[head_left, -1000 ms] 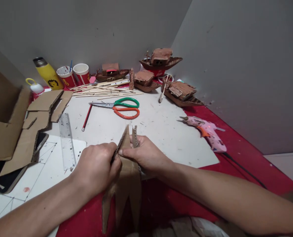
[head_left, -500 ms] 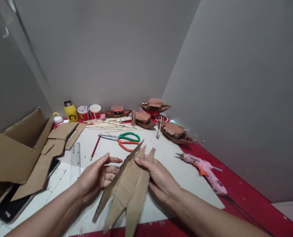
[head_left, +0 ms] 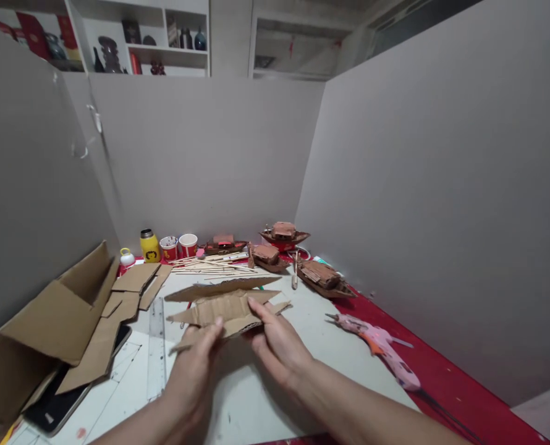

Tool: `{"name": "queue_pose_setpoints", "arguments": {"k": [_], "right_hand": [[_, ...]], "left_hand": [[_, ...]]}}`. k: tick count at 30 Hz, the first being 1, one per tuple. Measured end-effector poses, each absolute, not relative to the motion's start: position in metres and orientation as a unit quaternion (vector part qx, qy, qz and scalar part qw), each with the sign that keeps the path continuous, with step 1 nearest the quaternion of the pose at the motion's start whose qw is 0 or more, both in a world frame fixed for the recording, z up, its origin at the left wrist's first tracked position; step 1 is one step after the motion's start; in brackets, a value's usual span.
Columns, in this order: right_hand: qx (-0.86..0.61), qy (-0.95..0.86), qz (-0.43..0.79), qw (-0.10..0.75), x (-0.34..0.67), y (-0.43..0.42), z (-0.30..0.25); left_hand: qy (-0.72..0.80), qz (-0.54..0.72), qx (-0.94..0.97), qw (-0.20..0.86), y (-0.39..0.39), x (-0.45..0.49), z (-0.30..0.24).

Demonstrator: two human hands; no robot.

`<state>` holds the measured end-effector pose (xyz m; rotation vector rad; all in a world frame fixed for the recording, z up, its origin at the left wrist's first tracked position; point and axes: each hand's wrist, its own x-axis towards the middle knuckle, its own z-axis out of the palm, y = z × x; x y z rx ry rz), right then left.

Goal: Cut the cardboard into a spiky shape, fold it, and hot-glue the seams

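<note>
A folded cardboard cutout [head_left: 228,308] with pointed ends, like a boat hull, is held level above the white work surface. My left hand [head_left: 201,349] grips its near edge, thumb on top and fingers hidden beneath. My right hand [head_left: 277,340] is closed on the right part, its thumb pressing inside the fold. The far side panel stands up, and the near one slopes outward. Behind the cutout, the scissors are almost wholly hidden; a bit of green handle [head_left: 262,287] shows.
A pink glue gun [head_left: 381,346] lies at right on the red cloth. Several brown model boats [head_left: 321,275] and thin wooden sticks [head_left: 214,266] are at the back. At left are a clear ruler [head_left: 156,346], cardboard pieces [head_left: 94,346], a box [head_left: 57,315] and a phone [head_left: 52,408]. Behind stands a yellow bottle [head_left: 149,247].
The cutout has turned from lengthwise to crosswise. My left hand, open beside it before, has taken hold of its near edge. The camera view has tilted up, showing shelves above the partition.
</note>
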<state>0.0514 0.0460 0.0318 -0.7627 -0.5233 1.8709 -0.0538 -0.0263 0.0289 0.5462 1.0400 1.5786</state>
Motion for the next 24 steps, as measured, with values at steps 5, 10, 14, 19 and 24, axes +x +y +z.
{"name": "queue_pose_setpoints", "arguments": {"k": [5, 10, 14, 19, 24], "right_hand": [[-0.3, -0.457, 0.814, 0.194, 0.093, 0.031, 0.023], [-0.399, -0.678, 0.5, 0.362, 0.152, 0.038, 0.057], [-0.382, -0.8, 0.279, 0.368, 0.144, 0.036, 0.083], [-0.324, -0.879, 0.263, 0.229, 0.102, 0.041, 0.079], [-0.306, -0.847, 0.383, 0.204, 0.084, 0.052, 0.061]], "left_hand": [[0.515, 0.714, 0.254, 0.401, -0.005, -0.104, 0.05], [0.518, 0.698, 0.32, 0.376, -0.006, -0.127, 0.061], [0.539, 0.613, 0.452, 0.361, -0.017, -0.115, 0.068], [0.54, 0.542, 0.516, 0.385, -0.027, -0.103, 0.073], [0.506, 0.569, 0.473, 0.443, -0.024, -0.095, 0.066]]}}
